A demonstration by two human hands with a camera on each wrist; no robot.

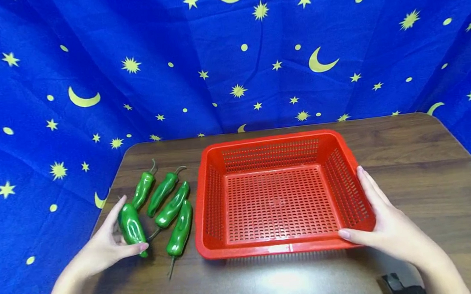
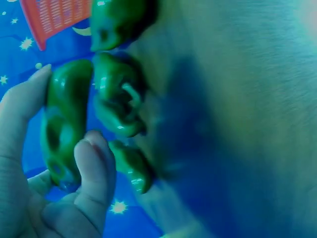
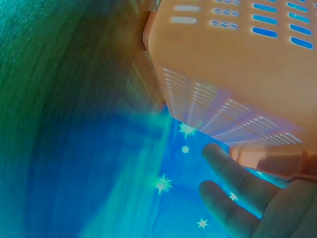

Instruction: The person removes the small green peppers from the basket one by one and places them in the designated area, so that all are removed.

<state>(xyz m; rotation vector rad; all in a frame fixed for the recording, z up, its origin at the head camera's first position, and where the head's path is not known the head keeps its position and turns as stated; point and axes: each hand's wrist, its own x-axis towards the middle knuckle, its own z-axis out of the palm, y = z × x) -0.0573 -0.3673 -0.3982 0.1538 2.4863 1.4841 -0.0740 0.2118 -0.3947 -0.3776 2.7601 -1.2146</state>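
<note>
My left hand (image 1: 105,242) pinches a glossy green pepper (image 1: 132,227) between thumb and fingers at the left of the table. The left wrist view shows this pepper (image 2: 67,119) upright in the grasp, with other peppers beyond it. Several more green peppers (image 1: 173,206) lie with their stems between that hand and a red plastic basket (image 1: 280,248). At the basket's near right corner, my right hand (image 1: 390,227) holds the rim, thumb over the edge and fingers along the outer side. Nothing lies inside the basket. From the right wrist, its slotted outer wall (image 3: 223,54) appears above the fingers.
The brown wooden table (image 1: 431,185) extends to the right of the basket. A blue cloth (image 1: 270,68) with yellow moons and stars hangs behind the table and along both sides. Dark straps (image 1: 402,287) sit at the wrists.
</note>
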